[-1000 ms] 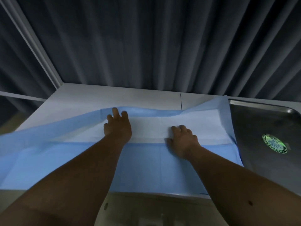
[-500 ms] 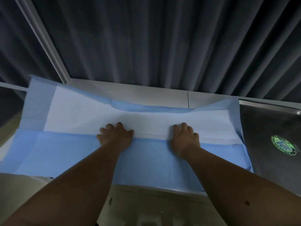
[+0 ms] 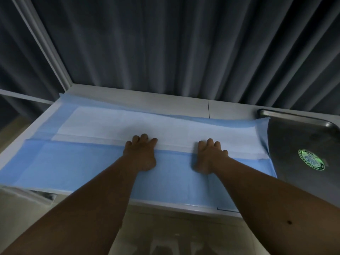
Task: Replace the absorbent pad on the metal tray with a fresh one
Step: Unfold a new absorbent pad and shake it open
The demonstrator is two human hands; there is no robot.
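I'm leaning both bare arms out over the white table (image 3: 165, 103), and my left hand (image 3: 140, 153) is pressing palm-down on the big blue-and-white absorbent pad (image 3: 92, 162), fingers slightly bent with the tips lying across the fold where the white padded middle is meeting the blue near strip. My right hand (image 3: 209, 156) is doing the same just to the right, knuckles a little raised, fingertips resting on the white part, nothing pinched in either hand as far as I can see. The pad is lying spread wide across the table, its near half folded over blue side up, its left end reaching the table's left edge and its far blue border rippling a little. Its right end is lapping up against the shiny metal tray (image 3: 294, 137), which is sitting at the right of the table with a round green sticker (image 3: 311, 159) on its bare bottom. Dark grey pleated curtains (image 3: 165, 43) are hanging beyond the far edge.
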